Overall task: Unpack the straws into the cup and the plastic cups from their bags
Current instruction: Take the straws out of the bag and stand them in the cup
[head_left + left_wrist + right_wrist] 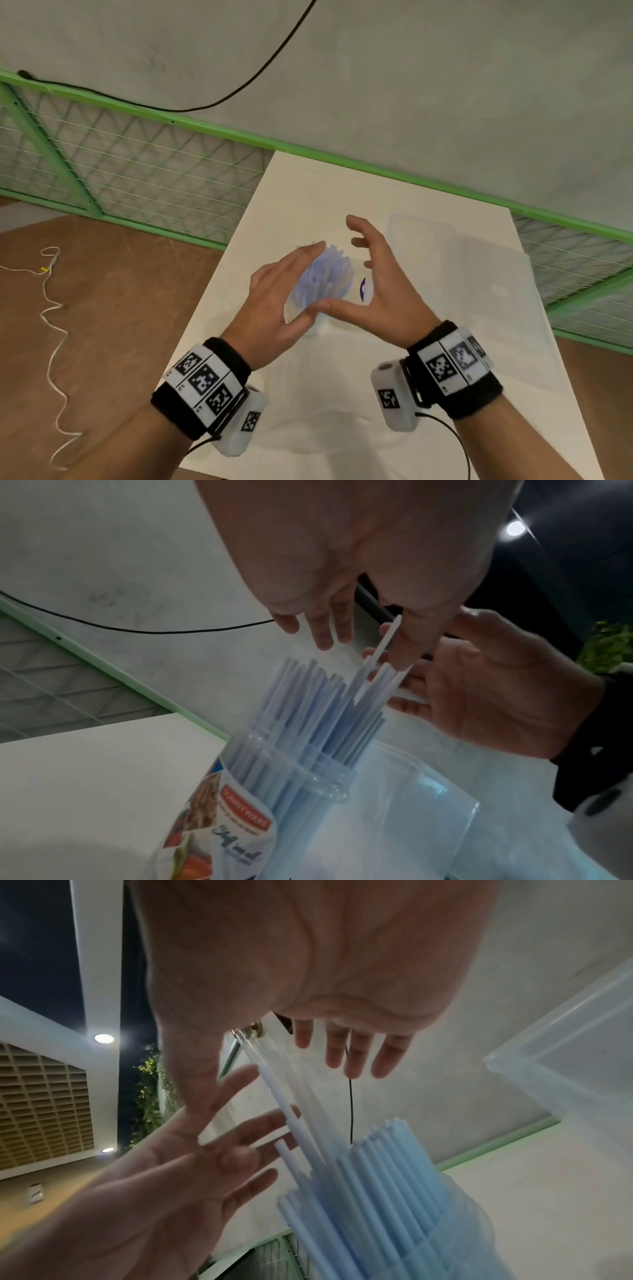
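We hold our left hand (281, 301) and right hand (380, 291) spread and relaxed on either side of a bundle of pale blue straws (329, 274), fingers straight, gripping nothing. The straws stand upright in a clear cup (284, 785) with a printed label, on the white table (308, 192), a few leaning toward our fingertips (325, 639). Beyond sit a clear plastic container (565, 1047) and green mesh fencing (137, 164).

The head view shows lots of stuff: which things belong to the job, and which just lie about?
Job: pale blue plastic straws; clear labelled plastic cup; left hand; right hand.
Lying about: clear plastic box; black cable; white cord; green mesh fence.
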Demonstrator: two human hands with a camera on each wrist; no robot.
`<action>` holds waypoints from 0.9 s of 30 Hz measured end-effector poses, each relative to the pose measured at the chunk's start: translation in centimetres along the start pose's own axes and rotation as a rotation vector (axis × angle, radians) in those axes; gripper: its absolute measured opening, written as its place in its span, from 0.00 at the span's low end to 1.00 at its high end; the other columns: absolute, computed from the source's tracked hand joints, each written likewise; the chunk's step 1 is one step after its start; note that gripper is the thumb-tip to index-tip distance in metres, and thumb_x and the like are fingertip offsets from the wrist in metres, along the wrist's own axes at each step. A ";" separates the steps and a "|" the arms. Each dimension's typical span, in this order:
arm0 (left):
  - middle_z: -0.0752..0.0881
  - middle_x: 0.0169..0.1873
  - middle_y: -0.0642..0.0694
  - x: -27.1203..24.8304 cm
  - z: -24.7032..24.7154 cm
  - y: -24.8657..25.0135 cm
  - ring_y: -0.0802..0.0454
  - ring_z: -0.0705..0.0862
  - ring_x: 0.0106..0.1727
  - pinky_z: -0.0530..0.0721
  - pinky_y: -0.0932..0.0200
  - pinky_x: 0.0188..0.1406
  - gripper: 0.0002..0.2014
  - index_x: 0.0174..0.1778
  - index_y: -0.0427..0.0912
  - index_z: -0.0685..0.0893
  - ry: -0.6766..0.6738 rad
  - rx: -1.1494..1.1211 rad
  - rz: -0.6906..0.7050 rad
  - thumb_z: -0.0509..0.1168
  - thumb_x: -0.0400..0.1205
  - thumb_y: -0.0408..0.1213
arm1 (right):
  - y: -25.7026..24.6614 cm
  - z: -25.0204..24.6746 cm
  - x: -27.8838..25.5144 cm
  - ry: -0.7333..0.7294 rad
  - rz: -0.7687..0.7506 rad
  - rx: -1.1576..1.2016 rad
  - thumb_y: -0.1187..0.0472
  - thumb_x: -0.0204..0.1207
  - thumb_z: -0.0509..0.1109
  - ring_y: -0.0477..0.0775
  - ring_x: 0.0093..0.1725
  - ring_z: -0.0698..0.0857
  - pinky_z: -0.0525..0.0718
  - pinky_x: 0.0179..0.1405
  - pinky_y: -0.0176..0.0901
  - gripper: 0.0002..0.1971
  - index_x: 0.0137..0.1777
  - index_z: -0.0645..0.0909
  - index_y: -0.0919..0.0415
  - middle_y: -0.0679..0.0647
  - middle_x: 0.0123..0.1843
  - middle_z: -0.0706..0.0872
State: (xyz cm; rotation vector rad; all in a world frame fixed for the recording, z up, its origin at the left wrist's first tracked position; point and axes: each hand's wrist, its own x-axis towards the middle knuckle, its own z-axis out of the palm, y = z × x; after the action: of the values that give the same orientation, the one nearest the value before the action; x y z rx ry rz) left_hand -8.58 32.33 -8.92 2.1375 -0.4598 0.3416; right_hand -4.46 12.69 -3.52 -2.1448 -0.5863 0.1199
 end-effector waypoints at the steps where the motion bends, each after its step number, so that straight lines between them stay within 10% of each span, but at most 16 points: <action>1: 0.62 0.76 0.79 0.3 0.1 0.3 0.71 0.63 0.78 0.57 0.68 0.76 0.34 0.80 0.69 0.58 0.006 -0.003 0.009 0.68 0.82 0.46 | 0.1 0.1 -0.5 0.019 -0.037 0.014 0.53 0.70 0.81 0.40 0.77 0.68 0.70 0.70 0.31 0.47 0.83 0.54 0.48 0.38 0.81 0.63; 5: 0.71 0.68 0.81 1.6 0.6 0.7 0.74 0.72 0.70 0.65 0.67 0.72 0.27 0.75 0.67 0.69 0.063 -0.026 0.030 0.67 0.83 0.42 | 1.0 1.3 -1.3 0.106 -0.110 -0.066 0.65 0.81 0.69 0.39 0.69 0.79 0.74 0.68 0.30 0.30 0.81 0.65 0.54 0.44 0.75 0.78; 11: 0.88 0.58 0.56 2.0 1.3 -0.6 0.56 0.88 0.54 0.85 0.57 0.59 0.21 0.70 0.49 0.83 0.145 -0.063 0.088 0.70 0.81 0.31 | 2.4 3.7 -1.2 0.316 -0.135 -0.146 0.64 0.79 0.74 0.41 0.50 0.85 0.82 0.52 0.31 0.23 0.69 0.75 0.45 0.43 0.49 0.88; 14: 0.90 0.57 0.53 1.5 1.9 -1.6 0.53 0.87 0.59 0.81 0.52 0.66 0.14 0.65 0.46 0.86 0.178 0.056 0.149 0.68 0.83 0.34 | 3.8 4.9 -1.4 0.441 -0.284 -0.308 0.62 0.76 0.75 0.45 0.49 0.83 0.81 0.49 0.43 0.14 0.61 0.84 0.56 0.50 0.47 0.90; 27: 0.85 0.68 0.48 0.0 2.0 -3.2 0.43 0.76 0.76 0.68 0.40 0.75 0.13 0.61 0.43 0.89 0.162 0.449 0.244 0.63 0.86 0.39 | 5.3 6.3 -3.7 0.429 -0.284 -0.674 0.57 0.81 0.69 0.50 0.72 0.77 0.74 0.62 0.52 0.19 0.72 0.79 0.53 0.45 0.75 0.79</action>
State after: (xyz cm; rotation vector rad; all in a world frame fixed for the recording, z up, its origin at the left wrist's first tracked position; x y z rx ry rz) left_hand -6.97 32.35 -12.40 2.4613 -0.5940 0.8148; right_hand -7.59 13.01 -11.97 -2.5762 -0.7323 -0.7756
